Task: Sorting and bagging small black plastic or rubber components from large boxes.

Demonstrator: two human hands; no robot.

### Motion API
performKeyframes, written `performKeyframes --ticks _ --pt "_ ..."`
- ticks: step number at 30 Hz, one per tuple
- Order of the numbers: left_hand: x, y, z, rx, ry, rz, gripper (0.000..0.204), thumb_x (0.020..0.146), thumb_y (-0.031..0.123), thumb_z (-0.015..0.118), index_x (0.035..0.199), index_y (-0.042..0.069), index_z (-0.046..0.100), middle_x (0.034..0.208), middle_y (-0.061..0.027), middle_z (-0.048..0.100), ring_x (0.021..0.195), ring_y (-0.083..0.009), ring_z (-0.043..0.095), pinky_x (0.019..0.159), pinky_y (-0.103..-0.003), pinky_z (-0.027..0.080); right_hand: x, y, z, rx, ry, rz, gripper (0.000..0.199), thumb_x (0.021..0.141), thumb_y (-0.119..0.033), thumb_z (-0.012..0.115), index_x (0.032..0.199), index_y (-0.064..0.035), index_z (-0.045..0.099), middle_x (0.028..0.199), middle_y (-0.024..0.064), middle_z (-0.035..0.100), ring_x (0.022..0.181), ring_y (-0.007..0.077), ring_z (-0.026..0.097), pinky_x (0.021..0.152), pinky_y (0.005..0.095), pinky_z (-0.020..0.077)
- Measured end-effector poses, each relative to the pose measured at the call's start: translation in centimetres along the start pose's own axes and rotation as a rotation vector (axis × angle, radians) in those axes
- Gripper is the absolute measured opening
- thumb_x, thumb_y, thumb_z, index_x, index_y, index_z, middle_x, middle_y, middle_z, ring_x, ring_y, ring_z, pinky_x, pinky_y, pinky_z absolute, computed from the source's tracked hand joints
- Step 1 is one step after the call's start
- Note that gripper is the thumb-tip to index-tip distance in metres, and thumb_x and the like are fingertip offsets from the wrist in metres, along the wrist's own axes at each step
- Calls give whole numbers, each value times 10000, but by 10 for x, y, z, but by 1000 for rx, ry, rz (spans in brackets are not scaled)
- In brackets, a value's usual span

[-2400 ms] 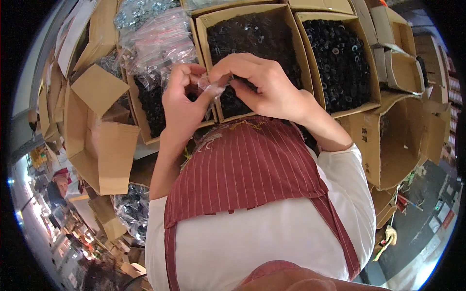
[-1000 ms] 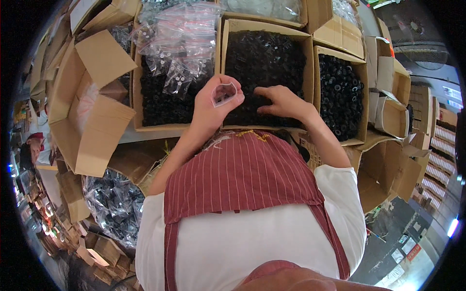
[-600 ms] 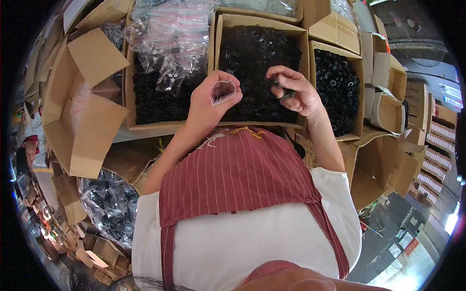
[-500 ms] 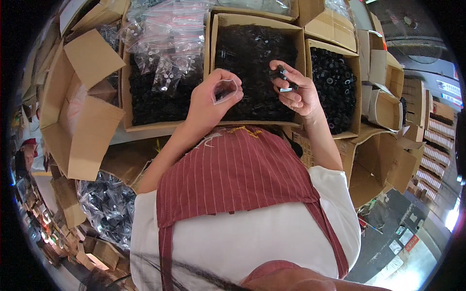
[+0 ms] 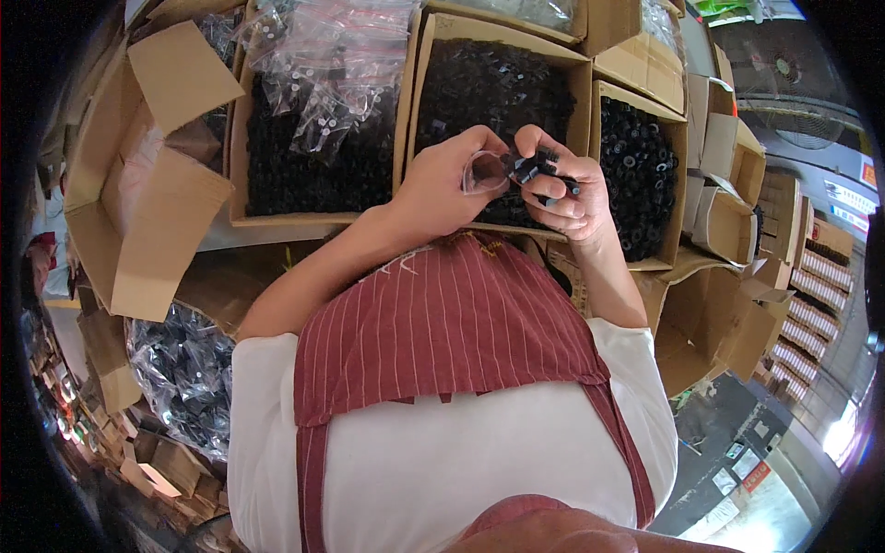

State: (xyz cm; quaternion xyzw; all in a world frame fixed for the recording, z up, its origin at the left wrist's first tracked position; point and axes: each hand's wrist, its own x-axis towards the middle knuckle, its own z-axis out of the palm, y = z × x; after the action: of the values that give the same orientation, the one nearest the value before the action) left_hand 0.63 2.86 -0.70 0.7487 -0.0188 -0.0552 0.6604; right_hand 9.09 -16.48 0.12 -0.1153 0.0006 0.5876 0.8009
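Note:
My left hand [image 5: 437, 187] is closed around a small clear plastic bag [image 5: 478, 177], whose mouth gapes toward the right. Several small black plastic parts [image 5: 535, 168] sit in the curled fingers of my right hand [image 5: 583, 205], right at the bag's mouth. The two hands meet over the near part of a middle cardboard box [image 5: 417, 109], which holds a heap of small black parts [image 5: 498, 88]. Whether any part is inside the bag cannot be made out.
To the left, clear zip bags [image 5: 336, 55] with small round pieces lie over a box of black parts [image 5: 313, 184]. A box of black ring-shaped parts [image 5: 636, 170] stands at right. Open cartons [image 5: 161, 244] flank the left; filled plastic bags [image 5: 182, 373] lie below them.
My left hand has moved right with the bag, and my right hand has turned inward, bringing the black parts to the bag's mouth. The hands were apart before.

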Motion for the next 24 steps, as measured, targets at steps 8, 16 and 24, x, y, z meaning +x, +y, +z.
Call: performKeyframes --ticks 8,16,24 --pt "-3 -2 -2 33 41 1 330 858 86 753 1137 44 581 975 -81 680 906 -149 646 812 -310 507 8 -1 6 -22 16 36 202 950 -37 486 1143 20 465 779 103 514 340 33 336 247 157 269" --pt "-1 -14 -2 66 137 177 312 866 39 739 1135 40 580 1036 -82 654 922 -157 653 854 -305 527 8 -9 22 -134 -11 60 195 947 -60 523 1113 37 490 771 93 506 346 26 324 266 144 276" --pt "-1 -21 2 169 202 286 302 863 24 733 1124 32 579 1015 -84 630 934 -166 654 861 -304 538 16 -15 59 -874 443 -90 175 1016 -149 545 1085 -26 649 747 19 582 425 6 404 342 145 238"
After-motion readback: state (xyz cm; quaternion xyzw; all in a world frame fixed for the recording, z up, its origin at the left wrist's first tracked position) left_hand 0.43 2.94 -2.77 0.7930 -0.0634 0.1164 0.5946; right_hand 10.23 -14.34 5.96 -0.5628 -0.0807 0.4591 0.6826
